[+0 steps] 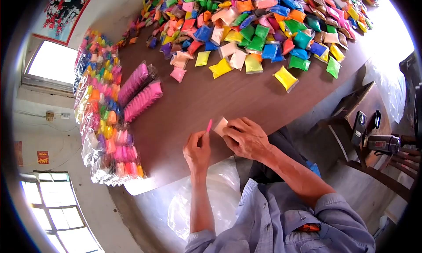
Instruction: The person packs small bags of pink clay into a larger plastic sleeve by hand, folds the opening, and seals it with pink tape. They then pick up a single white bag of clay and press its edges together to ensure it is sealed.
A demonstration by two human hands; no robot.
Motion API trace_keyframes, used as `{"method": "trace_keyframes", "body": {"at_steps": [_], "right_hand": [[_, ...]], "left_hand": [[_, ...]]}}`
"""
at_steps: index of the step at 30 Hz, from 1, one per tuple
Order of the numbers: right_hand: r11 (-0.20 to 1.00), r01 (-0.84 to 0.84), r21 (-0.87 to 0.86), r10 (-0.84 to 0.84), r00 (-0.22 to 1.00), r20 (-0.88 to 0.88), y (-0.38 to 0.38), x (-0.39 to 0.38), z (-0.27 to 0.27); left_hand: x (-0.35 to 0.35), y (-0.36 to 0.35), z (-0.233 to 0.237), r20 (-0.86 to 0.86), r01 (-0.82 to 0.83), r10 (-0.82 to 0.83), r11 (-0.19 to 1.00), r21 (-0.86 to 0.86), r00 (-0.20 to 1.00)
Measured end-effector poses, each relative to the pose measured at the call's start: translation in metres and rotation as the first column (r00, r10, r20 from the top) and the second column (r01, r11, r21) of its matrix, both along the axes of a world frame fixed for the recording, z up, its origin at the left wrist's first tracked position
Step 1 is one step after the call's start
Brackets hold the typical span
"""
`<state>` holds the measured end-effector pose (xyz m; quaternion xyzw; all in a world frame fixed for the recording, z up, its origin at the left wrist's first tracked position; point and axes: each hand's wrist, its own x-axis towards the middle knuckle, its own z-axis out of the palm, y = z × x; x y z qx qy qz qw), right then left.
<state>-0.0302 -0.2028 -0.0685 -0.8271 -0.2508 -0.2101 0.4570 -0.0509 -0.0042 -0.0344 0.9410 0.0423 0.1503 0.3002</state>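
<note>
My left hand (198, 151) is closed, with a slim bright pink stick (209, 125) poking up from between thumb and forefinger. Just to its right, my right hand (247, 138) pinches a small pale peach packet (220, 127), partly covered by the fingers. Stick and packet are close together above the near edge of the brown table (176, 121). Exactly what kind of tool the pink stick is cannot be made out. Nearest on the tabletop is a loose yellow packet (285, 79), beyond my right hand.
A large heap of colourful small packets (259, 37) covers the table's far side. Bagged rows of packets (107, 117) line the left edge, beside two pink bundles (143, 100). Clear plastic bags (206, 200) hang below the near edge. A wooden stool (365, 117) holds a flask (383, 143).
</note>
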Motion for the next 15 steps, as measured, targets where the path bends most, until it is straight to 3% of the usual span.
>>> {"method": "trace_keyframes", "body": {"at_steps": [2,4,8,11,15], "right_hand": [[1.0,-0.006,0.007,0.006,1.0,-0.013,0.0,-0.002,0.002],[1.0,0.003,0.023,-0.003,1.0,0.004,0.001,-0.001,0.003],[1.0,-0.003,-0.005,0.003,1.0,0.007,0.0,0.0,0.001],[1.0,-0.022,-0.019,0.022,1.0,-0.009,-0.001,0.001,0.0],[1.0,0.004,-0.014,-0.004,1.0,-0.026,-0.001,-0.001,-0.002]], "left_hand": [[-0.007,-0.01,0.002,-0.035,-0.024,0.024,1.0,-0.006,0.999],[-0.012,-0.018,0.0,0.055,0.088,-0.087,0.996,-0.008,0.995],[-0.007,-0.009,-0.019,0.091,0.054,-0.057,0.998,0.031,0.994],[0.0,0.003,-0.015,0.004,-0.012,0.012,0.993,0.115,1.0],[-0.002,-0.005,0.0,0.011,-0.021,0.021,1.0,0.013,1.0]]}}
